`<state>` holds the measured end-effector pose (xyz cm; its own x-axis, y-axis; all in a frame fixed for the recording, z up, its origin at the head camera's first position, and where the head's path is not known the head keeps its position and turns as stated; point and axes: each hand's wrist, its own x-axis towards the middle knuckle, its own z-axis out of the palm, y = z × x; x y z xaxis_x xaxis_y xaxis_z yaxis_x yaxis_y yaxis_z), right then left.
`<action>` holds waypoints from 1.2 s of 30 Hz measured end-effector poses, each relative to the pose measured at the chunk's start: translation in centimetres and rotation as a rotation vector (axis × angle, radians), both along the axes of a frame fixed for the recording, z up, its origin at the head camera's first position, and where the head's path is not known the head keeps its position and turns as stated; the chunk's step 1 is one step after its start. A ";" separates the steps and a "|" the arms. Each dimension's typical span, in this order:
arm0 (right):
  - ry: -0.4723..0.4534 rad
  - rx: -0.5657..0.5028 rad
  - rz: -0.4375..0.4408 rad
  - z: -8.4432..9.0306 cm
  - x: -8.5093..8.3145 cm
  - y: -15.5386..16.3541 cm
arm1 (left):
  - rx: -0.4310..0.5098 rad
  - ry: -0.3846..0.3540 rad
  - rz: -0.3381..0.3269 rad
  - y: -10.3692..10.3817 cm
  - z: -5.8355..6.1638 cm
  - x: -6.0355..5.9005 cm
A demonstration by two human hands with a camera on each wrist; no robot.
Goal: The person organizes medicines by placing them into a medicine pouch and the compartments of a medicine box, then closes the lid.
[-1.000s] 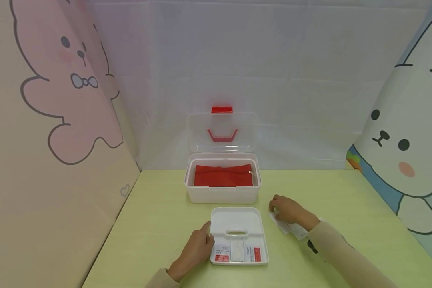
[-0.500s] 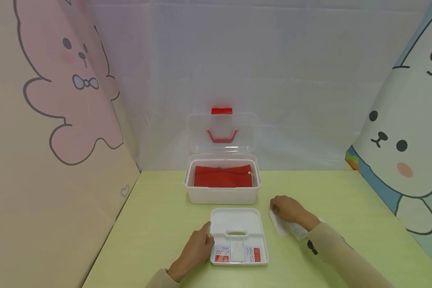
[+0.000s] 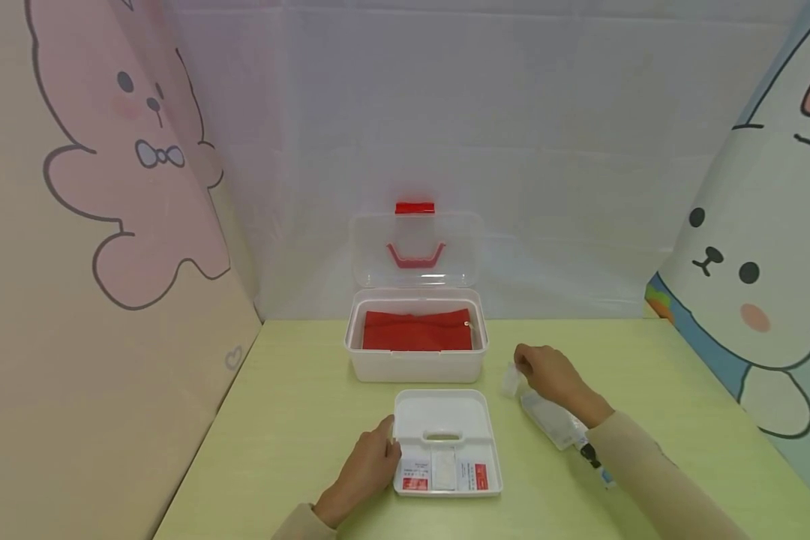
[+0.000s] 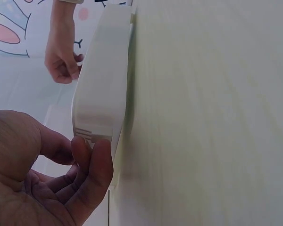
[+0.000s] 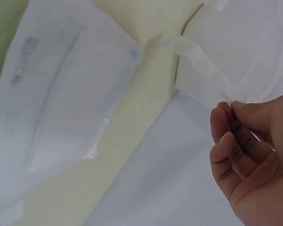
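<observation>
My left hand [image 3: 367,465] holds the left edge of a shallow white plastic tray [image 3: 445,412], its curled fingers at the corner in the left wrist view. Two white-and-red packets [image 3: 415,474] and a plain white packet [image 3: 445,470] lie in the tray's near compartment. To the right, my right hand [image 3: 553,379] is raised a little above the table. Its thumb and forefinger pinch a thin translucent white strip [image 5: 205,66]. Below that hand lies a whitish see-through packet [image 3: 550,420], partly hidden by the wrist.
Behind the tray stands a white box [image 3: 415,367] with a red pouch [image 3: 418,331] inside and its clear lid [image 3: 459,247] raised. A small black item [image 3: 588,452] lies beside the right forearm. Printed cartoon sheets and a pale curtain [image 3: 547,150] surround the yellow table [image 3: 297,405].
My right hand has lifted up and away with the thin strip, uncovering more of the packet beneath. My left hand and the tray have stayed put.
</observation>
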<state>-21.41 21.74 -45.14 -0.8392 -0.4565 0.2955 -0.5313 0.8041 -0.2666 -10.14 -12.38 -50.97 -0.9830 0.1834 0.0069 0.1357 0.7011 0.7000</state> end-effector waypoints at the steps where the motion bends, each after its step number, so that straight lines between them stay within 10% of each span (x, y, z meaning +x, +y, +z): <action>1: 0.014 -0.005 0.002 0.3 0.1 0.0 | 0.001 -0.003 0.002 0.0 0.0 0.0; 14: 0.102 -0.066 -0.022 4.5 1.8 -1.9 | 0.018 -0.012 -0.006 0.0 -0.1 -0.1; 36: -0.041 -0.240 0.103 6.5 5.1 -6.7 | 0.022 -0.021 -0.010 -0.1 0.1 0.0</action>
<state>-16.27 15.01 -38.62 -0.8056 -0.4609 0.3721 -0.5916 0.6579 -0.4660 -10.11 -12.46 -50.87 -0.9810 0.1936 -0.0093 0.1282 0.6843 0.7179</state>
